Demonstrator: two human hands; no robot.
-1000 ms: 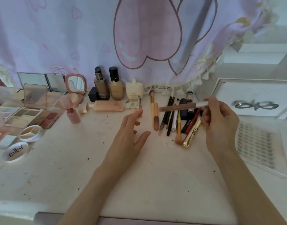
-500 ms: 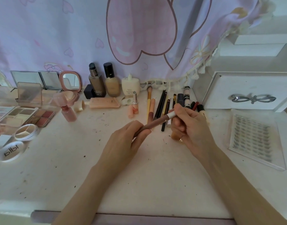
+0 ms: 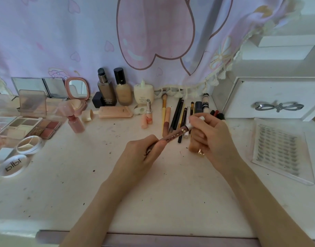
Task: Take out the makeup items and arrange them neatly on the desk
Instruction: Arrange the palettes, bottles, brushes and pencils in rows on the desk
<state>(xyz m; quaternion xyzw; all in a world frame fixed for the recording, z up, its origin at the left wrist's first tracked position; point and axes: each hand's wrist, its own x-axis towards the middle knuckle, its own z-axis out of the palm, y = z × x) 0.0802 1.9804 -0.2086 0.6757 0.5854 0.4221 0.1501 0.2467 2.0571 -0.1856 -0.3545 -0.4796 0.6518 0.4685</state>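
Note:
A slim brown makeup pencil (image 3: 172,136) with a white cap end hangs slanted above the white desk (image 3: 153,196), held between both hands. My left hand (image 3: 144,154) grips its lower brown end. My right hand (image 3: 212,139) pinches the white cap end near its top. Behind them a row of brushes and pencils (image 3: 178,116) lies side by side on the desk. Part of that row is hidden behind my right hand.
Foundation bottles (image 3: 115,90), a cream bottle (image 3: 144,92), a pink tube (image 3: 115,111) and a lipstick (image 3: 148,108) stand at the back. Palettes (image 3: 37,125), mirrors and round tins (image 3: 12,166) fill the left. A lash tray (image 3: 280,150) and white drawer box (image 3: 278,97) sit right.
My right hand carried the pencil down from above the brush row toward the desk centre. My left hand rose from the desk and took hold of its brown end.

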